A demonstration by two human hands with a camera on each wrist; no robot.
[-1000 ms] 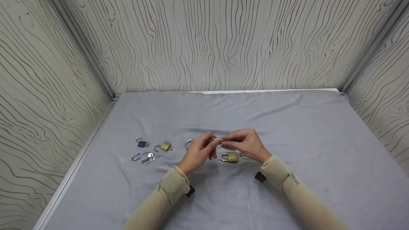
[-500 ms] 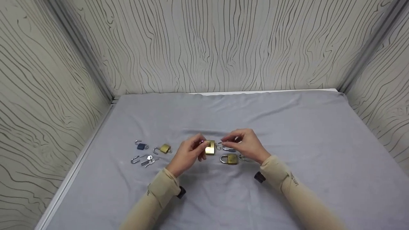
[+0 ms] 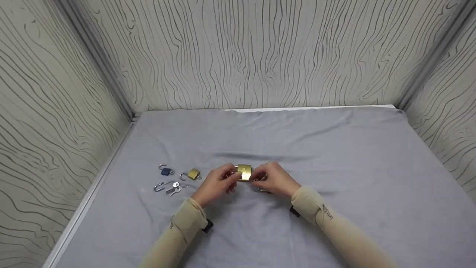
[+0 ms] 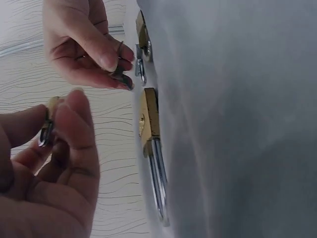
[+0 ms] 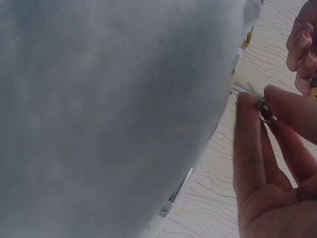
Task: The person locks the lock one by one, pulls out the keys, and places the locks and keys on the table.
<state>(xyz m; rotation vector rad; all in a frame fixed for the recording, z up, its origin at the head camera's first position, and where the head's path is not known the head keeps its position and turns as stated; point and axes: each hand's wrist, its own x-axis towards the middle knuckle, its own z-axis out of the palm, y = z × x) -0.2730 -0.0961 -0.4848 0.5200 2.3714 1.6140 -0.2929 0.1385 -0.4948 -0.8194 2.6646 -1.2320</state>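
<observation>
A brass padlock (image 3: 245,172) is held up between the thumb and fingers of my left hand (image 3: 219,180); its shackle (image 4: 46,133) points back into that hand in the left wrist view. Just right of it, my right hand (image 3: 275,179) pinches what looks like a small key (image 4: 119,75), partly covered by the fingertips. The right fingertips are close to the lock body; whether they touch cannot be told. Below the right hand lies another brass padlock (image 4: 150,116) on the cloth, mostly hidden in the head view except for its shackle (image 3: 262,190).
To the left lie a blue padlock (image 3: 166,171) and a brass padlock (image 3: 193,174), both with shackles swung out. Nearer are a silver shackle (image 3: 159,187) and several keys (image 3: 174,188). Grey cloth (image 3: 334,156) covers the table; patterned walls (image 3: 260,56) enclose it.
The left hand has drawn left and turned the brass padlock so its broad face shows. More recently, the right hand has come left and nearer, over the padlock on the cloth.
</observation>
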